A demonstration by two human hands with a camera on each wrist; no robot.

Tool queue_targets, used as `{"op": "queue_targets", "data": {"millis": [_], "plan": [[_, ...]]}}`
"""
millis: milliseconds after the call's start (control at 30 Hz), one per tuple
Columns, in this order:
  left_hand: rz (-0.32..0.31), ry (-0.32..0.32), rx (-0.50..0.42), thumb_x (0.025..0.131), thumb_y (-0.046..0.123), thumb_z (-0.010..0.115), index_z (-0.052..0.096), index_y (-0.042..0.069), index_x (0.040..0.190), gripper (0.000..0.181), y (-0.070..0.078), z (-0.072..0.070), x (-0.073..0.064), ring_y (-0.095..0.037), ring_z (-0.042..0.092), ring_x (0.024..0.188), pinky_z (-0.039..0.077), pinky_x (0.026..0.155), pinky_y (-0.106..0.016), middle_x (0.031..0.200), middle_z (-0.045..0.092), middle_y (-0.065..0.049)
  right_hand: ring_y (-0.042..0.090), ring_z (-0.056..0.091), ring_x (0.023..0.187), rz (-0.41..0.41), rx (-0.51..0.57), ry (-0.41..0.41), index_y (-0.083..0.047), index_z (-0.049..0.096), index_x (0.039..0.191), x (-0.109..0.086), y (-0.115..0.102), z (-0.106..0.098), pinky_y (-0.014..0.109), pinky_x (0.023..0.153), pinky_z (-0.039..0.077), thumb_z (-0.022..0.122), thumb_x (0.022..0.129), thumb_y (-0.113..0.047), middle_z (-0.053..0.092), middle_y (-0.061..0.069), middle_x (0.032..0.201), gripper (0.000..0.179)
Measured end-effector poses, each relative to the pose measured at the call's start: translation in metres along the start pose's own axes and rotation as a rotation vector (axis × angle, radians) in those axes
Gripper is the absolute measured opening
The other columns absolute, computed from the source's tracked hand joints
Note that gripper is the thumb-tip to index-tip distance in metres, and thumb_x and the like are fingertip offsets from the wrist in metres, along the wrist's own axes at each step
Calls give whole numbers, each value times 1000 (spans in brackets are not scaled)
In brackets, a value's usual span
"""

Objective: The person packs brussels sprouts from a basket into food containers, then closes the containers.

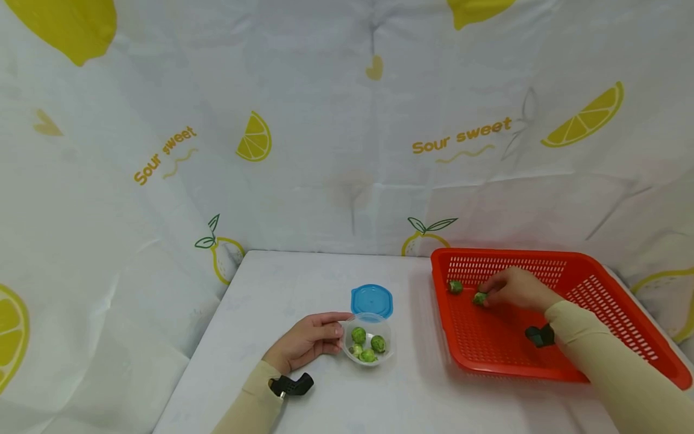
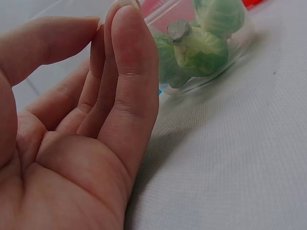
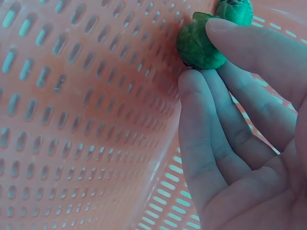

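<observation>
My left hand [image 1: 311,339] pinches the rim of a small clear plastic bowl [image 1: 389,357] on the white table. Several Brussels sprouts [image 1: 378,343] lie in that bowl; the left wrist view shows some through its wall, among them a sprout with its cut stem end [image 2: 201,50] towards the camera. Inside the red basket [image 1: 466,355], my right hand [image 1: 515,290] has its thumb and fingertips around a Brussels sprout [image 3: 199,44]. A second sprout [image 1: 455,287] rests near the basket's left wall, just beyond the held one in the right wrist view.
A blue lid [image 1: 372,299] lies on the table right behind the bowl. The slotted basket takes up the table's right side, its walls rising around my right hand. Behind the table hangs a white cloth [image 1: 325,199] printed with lemons.
</observation>
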State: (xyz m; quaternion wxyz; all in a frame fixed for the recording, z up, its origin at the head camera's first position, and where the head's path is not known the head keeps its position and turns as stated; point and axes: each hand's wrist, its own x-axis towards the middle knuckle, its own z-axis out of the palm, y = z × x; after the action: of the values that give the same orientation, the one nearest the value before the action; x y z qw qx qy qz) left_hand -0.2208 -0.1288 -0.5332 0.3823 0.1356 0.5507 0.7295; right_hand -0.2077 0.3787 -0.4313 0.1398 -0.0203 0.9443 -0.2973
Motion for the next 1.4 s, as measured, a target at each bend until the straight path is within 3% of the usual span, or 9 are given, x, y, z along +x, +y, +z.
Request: {"op": "queue_targets", "data": {"millis": [300,500,733,900,1200,1400], "plan": [[-3,7,-5,107,15,68,53,7,159,54,1,2,0,-11,70,89,63,84,-24,101,69,0,25,67,106,0,-9,-1,-5,81,123,-11,-6,-6,50,94,61,83,96,-27,80,10,118,35],[-3,11,-9,107,14,67,54,7,158,53,-1,-1,2,-11,70,89,63,84,-24,101,69,0,24,68,110,-40,-17,17,-8,81,124,-25,-15,-11,38,90,58,82,97,-32,81,7,118,36],[-10,30,-8,107,13,68,55,8,158,53,-2,-2,2,-12,71,89,63,85,-25,102,69,0,16,70,106,-44,47,6,-9,80,127,-33,-14,-12,31,90,57,81,99,-31,81,4,118,36],[-8,30,-7,107,12,67,55,7,158,53,-2,0,2,-11,71,88,63,84,-24,101,69,0,18,70,108,-31,74,10,-8,79,129,-39,-16,-11,33,90,57,80,100,-32,80,5,120,38],[-6,25,-8,107,13,68,54,7,158,54,-2,-1,0,-11,70,89,63,84,-24,101,68,0,21,71,109,-26,91,6,-14,79,129,-47,-37,-8,34,90,57,80,99,-36,81,1,116,38],[0,15,5,108,14,66,55,8,158,51,-2,0,1,-11,70,89,63,85,-24,101,68,-1,19,70,107,-53,95,47,-17,81,128,-53,-60,-6,35,90,57,82,97,-39,81,0,116,37]]}}
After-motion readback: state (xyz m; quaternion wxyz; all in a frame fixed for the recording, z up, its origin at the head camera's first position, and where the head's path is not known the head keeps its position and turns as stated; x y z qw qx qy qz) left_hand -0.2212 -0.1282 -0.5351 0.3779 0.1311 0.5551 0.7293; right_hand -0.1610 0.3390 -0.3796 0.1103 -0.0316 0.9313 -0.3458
